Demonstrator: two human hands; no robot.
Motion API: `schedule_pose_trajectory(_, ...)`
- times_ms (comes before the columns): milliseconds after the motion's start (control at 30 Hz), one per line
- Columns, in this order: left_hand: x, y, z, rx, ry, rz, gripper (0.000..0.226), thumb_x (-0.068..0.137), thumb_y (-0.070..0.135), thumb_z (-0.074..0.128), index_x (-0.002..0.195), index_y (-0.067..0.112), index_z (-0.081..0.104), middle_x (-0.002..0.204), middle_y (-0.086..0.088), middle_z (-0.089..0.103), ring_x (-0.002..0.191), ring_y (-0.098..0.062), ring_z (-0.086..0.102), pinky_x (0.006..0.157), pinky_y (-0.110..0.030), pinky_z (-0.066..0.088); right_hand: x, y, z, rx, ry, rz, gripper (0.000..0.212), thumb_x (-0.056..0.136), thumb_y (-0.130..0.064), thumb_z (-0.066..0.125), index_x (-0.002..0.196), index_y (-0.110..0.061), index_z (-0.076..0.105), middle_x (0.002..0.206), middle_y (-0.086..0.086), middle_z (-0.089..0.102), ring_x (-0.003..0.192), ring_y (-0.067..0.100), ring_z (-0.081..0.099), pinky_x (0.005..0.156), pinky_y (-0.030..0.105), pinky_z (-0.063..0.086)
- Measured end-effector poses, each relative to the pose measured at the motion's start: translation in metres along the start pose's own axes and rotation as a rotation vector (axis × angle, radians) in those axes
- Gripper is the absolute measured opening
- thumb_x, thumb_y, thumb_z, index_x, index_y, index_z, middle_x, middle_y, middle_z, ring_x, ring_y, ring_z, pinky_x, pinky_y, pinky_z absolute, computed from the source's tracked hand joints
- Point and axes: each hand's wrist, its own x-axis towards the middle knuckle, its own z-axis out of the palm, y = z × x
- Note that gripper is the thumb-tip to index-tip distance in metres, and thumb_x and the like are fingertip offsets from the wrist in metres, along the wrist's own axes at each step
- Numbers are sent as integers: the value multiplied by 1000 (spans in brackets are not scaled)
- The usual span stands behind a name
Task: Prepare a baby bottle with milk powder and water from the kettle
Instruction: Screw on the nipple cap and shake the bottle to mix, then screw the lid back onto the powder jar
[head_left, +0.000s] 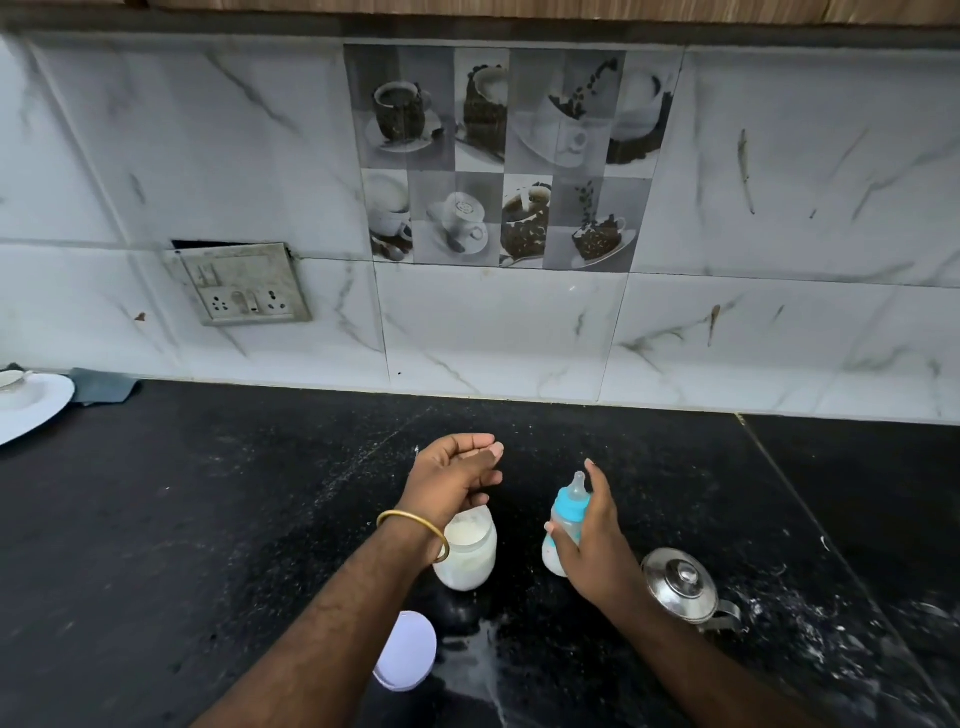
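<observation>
Just right of the frame's centre, low down, the right hand (592, 545) grips a small clear baby bottle with a blue collar and a pale teat (566, 519), fingers wrapped round its body and the forefinger reaching up past the teat. The bottle is tilted slightly left, with white milk showing in its lower part; whether it touches the black speckled stone worktop (208, 519) I cannot tell. Just left of it, the left hand (457, 478), with a gold bangle (415, 530) at its wrist, hovers palm up, fingers loosely curled and holding nothing, above an open clear glass jar of white milk powder (467, 556). The jar's round white lid (408, 649) lies lower in the frame, near the bottom edge. A shiny steel kettle with a knobbed lid (680, 584) stands at the lower right, beside the right wrist. A white plate (31, 410) sits at the left edge.
</observation>
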Motion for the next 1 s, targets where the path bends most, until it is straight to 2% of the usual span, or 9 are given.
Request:
schedule_pose_trajectory(100,-5,5,-7,-8,13,16,21,87,14,75,108,12,69,94,-5,73,85,-20,70,59,-27,50,-2,-3,6,18,30,24,94,91,-15,68,157,-24,2,158,13,26,139,27,43,107,32,38)
schedule_pose_trajectory(300,-7,7,-20,85,76,58,22,88,14,74,110,10,69,94,-8,74,85,-21,71,63,-28,55,16,-9,-4,84,159,60,92,88,-4,69,157,-10,9,159,18,23,143,27,35,104,20,27)
schedule_pose_trajectory(367,-18,-12,-44,134,184,7,23,88,14,75,109,10,69,94,-9,74,82,-20,71,66,-29,56,16,-5,12,70,74,91,91,88,-2,69,157,-9,9,157,21,24,142,28,37,104,20,27)
schedule_pose_trajectory(600,-21,-32,-65,361,230,17,21,86,13,76,105,11,67,92,-5,73,74,-12,66,57,-15,49,30,-6,10,84,127,120,93,87,-2,70,157,-11,10,155,22,26,141,31,40,103,22,29)
schedule_pose_trajectory(700,-25,-47,-78,485,240,29,25,81,15,81,101,12,67,95,-5,70,84,-14,65,66,-18,52,29,-7,16,85,110,135,94,87,-2,70,158,-14,9,155,22,26,139,33,42,104,26,31)
schedule_pose_trajectory(833,-28,-69,-94,731,218,-52,35,74,22,86,101,18,65,100,0,66,98,-18,64,89,-28,53,28,-5,19,66,102,137,95,87,-2,71,158,-15,9,154,21,27,137,34,45,105,29,34)
schedule_pose_trajectory(900,-33,-77,-99,967,150,-141,54,70,35,87,115,21,62,113,-1,64,110,-20,61,96,-31,51,28,-4,20,59,97,137,98,85,-1,73,157,-18,8,152,21,29,133,35,48,108,36,39)
schedule_pose_trajectory(1000,-44,-88,-100,1331,70,-262,87,64,55,83,139,27,49,140,-4,52,130,-29,47,107,-40,45,27,-3,20,54,93,148,107,80,-1,78,157,-20,6,147,22,33,127,36,52,106,40,42)
